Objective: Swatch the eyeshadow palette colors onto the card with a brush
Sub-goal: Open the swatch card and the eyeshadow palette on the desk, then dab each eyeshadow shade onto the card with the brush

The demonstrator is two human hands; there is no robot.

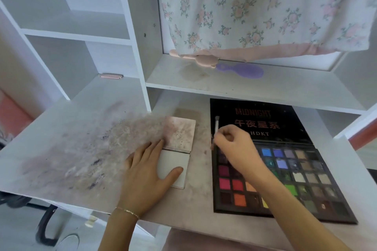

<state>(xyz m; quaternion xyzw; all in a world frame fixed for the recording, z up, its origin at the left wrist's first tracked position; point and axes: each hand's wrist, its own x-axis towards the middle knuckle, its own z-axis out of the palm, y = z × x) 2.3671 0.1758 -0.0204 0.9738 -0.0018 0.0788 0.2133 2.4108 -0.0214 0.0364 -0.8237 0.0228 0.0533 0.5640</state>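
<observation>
An open black eyeshadow palette [302, 173] lies on the desk at the right, its lid folded back and its many coloured pans facing up. My right hand [236, 146] pinches a thin white brush [215, 128] over the palette's upper-left pans; the lower end of the brush is hidden by my fingers. A folded card [177, 149] lies left of the palette, its far half stained pinkish grey, its near half white. My left hand [151, 171] rests flat on the card's near half, fingers straight and thumb spread across it.
The white desk top [77, 149] left of the card is smeared with pink and purple powder. A shelf above holds a purple hairbrush [242, 70] and a pink object [204, 60]. Floral fabric [265, 6] hangs over the back. A small pink item [111, 76] lies at the back left.
</observation>
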